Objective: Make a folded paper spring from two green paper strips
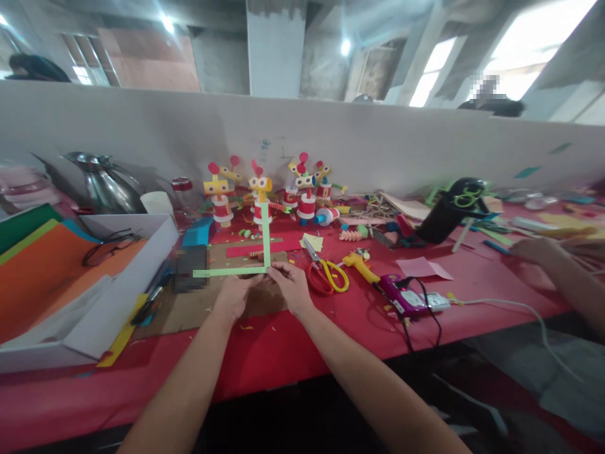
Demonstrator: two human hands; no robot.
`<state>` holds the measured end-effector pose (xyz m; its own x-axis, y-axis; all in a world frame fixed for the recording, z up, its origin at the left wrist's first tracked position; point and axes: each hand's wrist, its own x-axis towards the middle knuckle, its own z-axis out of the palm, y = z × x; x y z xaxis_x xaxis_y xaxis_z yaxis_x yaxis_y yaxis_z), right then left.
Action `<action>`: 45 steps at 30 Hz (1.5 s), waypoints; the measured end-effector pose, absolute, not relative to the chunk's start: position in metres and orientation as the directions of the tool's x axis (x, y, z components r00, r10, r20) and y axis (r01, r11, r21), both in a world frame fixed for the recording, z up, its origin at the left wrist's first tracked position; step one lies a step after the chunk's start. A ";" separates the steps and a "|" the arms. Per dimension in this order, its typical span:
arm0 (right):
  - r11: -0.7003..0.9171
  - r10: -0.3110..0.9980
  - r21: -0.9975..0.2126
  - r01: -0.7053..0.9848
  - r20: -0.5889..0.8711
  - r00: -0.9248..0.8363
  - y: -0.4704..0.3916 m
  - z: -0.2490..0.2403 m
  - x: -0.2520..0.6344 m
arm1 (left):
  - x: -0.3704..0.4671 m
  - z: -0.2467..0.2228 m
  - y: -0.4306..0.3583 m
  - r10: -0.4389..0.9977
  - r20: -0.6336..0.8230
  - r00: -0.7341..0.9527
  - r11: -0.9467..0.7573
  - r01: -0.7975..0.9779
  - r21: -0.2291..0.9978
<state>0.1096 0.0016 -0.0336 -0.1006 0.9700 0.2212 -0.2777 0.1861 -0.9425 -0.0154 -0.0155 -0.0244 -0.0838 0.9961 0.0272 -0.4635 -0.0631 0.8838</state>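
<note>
Two light green paper strips (267,236) meet in an L shape, one running left and the other pointing away from me. My left hand (236,293) is closed just below the left-running strip, its fingertips near the corner. At that corner my right hand (292,284) pinches the joined ends. Beneath both hands lies a piece of brown cardboard (184,315). A small coiled paper spring (256,256) rests just beyond the corner. Scissors with red and yellow handles (326,268) lie to the right of my right hand.
Several paper-cup figures (222,202) stand against the white partition (142,126). On the right are a yellow glue gun (362,268), a purple power strip (411,296) and a black container (447,214). A white box (108,315) of coloured paper stands left. Another person's arm (567,277) reaches in right.
</note>
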 end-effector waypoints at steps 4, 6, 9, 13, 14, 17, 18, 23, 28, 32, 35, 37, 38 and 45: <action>0.156 0.971 -0.920 -0.358 0.210 -0.118 0.002 -0.032 0.109 | -0.018 -0.029 -0.012 0.994 -0.037 -0.104 -0.024 -0.531 0.847; 0.141 0.973 -0.915 -0.377 0.199 -0.119 0.003 -0.032 0.109 | -0.017 -0.030 -0.011 0.989 -0.091 -0.113 0.012 -0.560 0.828; 0.133 0.977 -0.920 -0.369 0.185 -0.108 0.003 -0.031 0.109 | -0.017 -0.031 -0.011 0.990 -0.116 -0.080 0.049 -0.579 0.814; 0.127 0.976 -0.931 -0.343 0.178 -0.123 0.002 -0.033 0.110 | -0.018 -0.033 -0.011 0.992 -0.118 -0.051 0.070 -0.553 0.830; 0.134 0.974 -0.933 -0.334 0.185 -0.127 0.002 -0.033 0.110 | -0.018 -0.033 -0.011 0.992 -0.110 -0.053 0.064 -0.543 0.837; 0.182 0.970 -0.937 -0.300 0.221 -0.104 0.000 -0.034 0.109 | -0.017 -0.035 -0.011 0.995 -0.082 -0.057 0.041 -0.520 0.853; 0.197 0.969 -0.937 -0.288 0.231 -0.090 -0.001 -0.034 0.108 | -0.016 -0.035 -0.012 0.995 -0.079 -0.062 0.036 -0.515 0.857; 0.248 0.958 -0.940 -0.233 0.274 -0.084 -0.004 -0.034 0.106 | -0.015 -0.034 -0.013 0.990 -0.057 -0.131 -0.011 -0.467 0.884; 0.266 0.952 -0.933 -0.244 0.294 -0.088 -0.003 -0.034 0.105 | -0.016 -0.033 -0.012 0.986 -0.027 -0.163 -0.046 -0.429 0.902; 0.261 0.941 -0.928 -0.267 0.306 -0.144 -0.002 -0.035 0.105 | -0.014 -0.035 -0.011 0.970 -0.051 -0.236 -0.059 -0.438 0.897; 0.243 0.946 -0.938 -0.248 0.286 -0.155 -0.002 -0.036 0.105 | -0.013 -0.035 -0.011 0.971 -0.052 -0.234 -0.057 -0.437 0.898; 0.232 0.950 -0.943 -0.238 0.272 -0.152 -0.002 -0.037 0.105 | -0.014 -0.035 -0.011 0.979 -0.048 -0.199 -0.045 -0.441 0.896; 0.231 0.951 -0.943 -0.240 0.271 -0.149 -0.001 -0.038 0.105 | -0.014 -0.035 -0.011 0.982 -0.050 -0.182 -0.037 -0.446 0.894; 0.192 0.965 -0.952 -0.237 0.227 -0.130 0.000 -0.039 0.106 | -0.021 -0.029 -0.012 0.989 -0.077 -0.126 0.017 -0.424 0.906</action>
<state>0.1059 0.0004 -0.0388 -0.1295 0.9652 0.2270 -0.2367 0.1923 -0.9524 -0.0209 -0.0124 -0.0291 -0.1259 0.9890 -0.0771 -0.4237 0.0166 0.9056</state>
